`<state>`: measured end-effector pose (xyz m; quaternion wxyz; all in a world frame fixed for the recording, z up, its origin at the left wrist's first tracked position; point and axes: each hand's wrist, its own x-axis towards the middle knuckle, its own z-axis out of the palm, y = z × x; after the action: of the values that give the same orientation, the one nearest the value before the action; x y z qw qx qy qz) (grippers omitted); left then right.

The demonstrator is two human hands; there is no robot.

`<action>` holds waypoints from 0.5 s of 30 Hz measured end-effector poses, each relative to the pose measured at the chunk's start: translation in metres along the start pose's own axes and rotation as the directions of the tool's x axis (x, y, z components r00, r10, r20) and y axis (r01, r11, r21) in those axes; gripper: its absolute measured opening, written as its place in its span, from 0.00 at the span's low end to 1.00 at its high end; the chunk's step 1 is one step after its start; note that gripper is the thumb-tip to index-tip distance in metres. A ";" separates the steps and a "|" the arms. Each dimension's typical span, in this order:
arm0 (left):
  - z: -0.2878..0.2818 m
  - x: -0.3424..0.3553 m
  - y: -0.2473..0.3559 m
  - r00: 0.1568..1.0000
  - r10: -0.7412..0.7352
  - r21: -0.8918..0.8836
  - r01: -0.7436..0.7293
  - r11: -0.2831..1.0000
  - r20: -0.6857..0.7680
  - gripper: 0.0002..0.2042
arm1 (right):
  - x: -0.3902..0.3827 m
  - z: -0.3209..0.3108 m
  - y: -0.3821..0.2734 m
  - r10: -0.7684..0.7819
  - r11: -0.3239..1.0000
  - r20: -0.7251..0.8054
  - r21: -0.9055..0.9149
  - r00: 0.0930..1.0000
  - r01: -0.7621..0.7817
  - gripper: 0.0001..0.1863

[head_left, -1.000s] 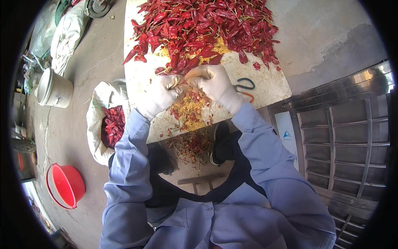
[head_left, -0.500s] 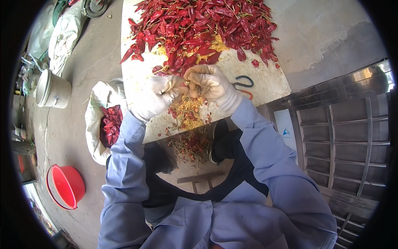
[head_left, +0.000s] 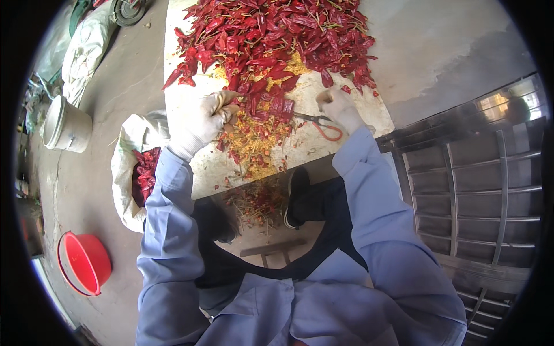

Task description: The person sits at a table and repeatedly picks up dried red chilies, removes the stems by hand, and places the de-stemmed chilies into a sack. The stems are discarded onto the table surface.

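Note:
My left hand (head_left: 208,121), in a white glove, has its fingers curled at the near edge of the red dried chilies (head_left: 259,40); what it holds is unclear. My right hand (head_left: 340,109), gloved too, is curled beside and partly over scissors (head_left: 326,130) with orange and dark handles; its grip is hidden. Torn pods, yellow seeds and stems (head_left: 259,161) lie between my hands on a pale board (head_left: 190,179).
A white sack of chilies (head_left: 124,193) stands left of the board, with a white bucket (head_left: 66,127), a red bucket (head_left: 83,262), bundled sacks (head_left: 86,52) and a wheel (head_left: 127,11) farther out. A metal railing (head_left: 473,190) runs at the right; stems litter the floor below.
My hands were together and have parted, the right moving rightward to the scissors, which sit turned and slightly farther left. More torn red pods show between the hands.

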<state>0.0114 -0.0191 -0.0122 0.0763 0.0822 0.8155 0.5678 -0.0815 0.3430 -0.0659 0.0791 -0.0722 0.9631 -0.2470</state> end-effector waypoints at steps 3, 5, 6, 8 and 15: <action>-0.001 0.001 0.004 1.000 -0.022 0.039 0.022 0.999 -0.009 0.12 | -0.012 0.005 0.027 0.035 0.911 0.079 -0.412 0.996 0.000 0.14; -0.003 0.003 0.007 1.000 0.022 0.156 -0.020 0.988 -0.009 0.10 | -0.021 0.009 0.030 0.109 0.825 0.123 -0.565 0.986 -0.020 0.14; -0.002 0.004 0.007 1.000 0.010 0.128 -0.006 0.992 -0.028 0.08 | -0.024 0.014 0.027 0.162 0.798 0.125 -0.600 0.979 -0.056 0.14; -0.001 0.004 0.007 0.997 0.001 0.060 0.004 0.998 -0.082 0.08 | -0.029 0.021 0.021 0.168 0.762 0.073 -0.642 0.983 -0.082 0.14; -0.004 0.004 0.012 0.994 -0.075 -0.016 0.074 0.997 -0.073 0.10 | -0.028 0.023 0.031 0.231 0.872 0.104 -0.463 0.967 -0.159 0.16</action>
<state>0.0075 -0.0180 0.0002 0.0679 0.0301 0.8164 0.5727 -0.0529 0.3640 -0.0978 0.1597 -0.0100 0.9871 -0.0013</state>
